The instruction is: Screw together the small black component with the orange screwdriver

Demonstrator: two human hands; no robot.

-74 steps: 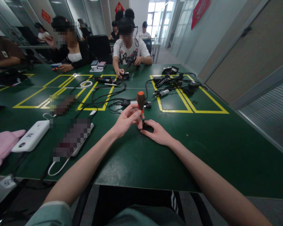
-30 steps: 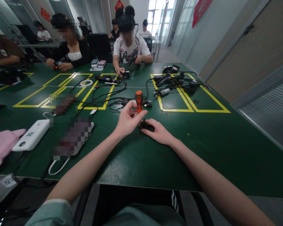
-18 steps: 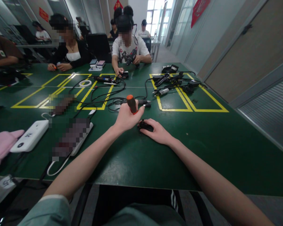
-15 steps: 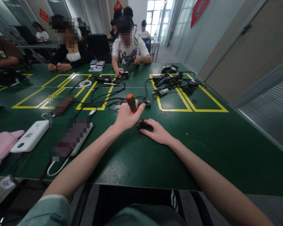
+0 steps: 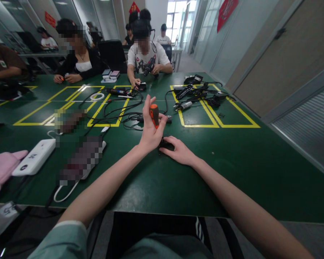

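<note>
My left hand (image 5: 150, 129) holds a screwdriver with an orange and black handle (image 5: 154, 114) upright, gripped between thumb and fingers while the forefinger points up. Its tip goes down behind my hand toward a small black part (image 5: 166, 144) on the green table (image 5: 156, 180). My right hand (image 5: 179, 151) lies over that black part and presses it to the table, fingers curled on it.
Black cables (image 5: 118, 108) and tools (image 5: 190, 94) lie inside yellow taped rectangles (image 5: 218, 126) further back. A white device (image 5: 34, 162) and a pink cloth (image 5: 2, 171) sit at the left. Other people sit along the far and left table edges.
My left hand shifted its hold on the screwdriver: the handle tilted left, then came upright again, and the forefinger now sticks up. My right hand stayed on the black part.
</note>
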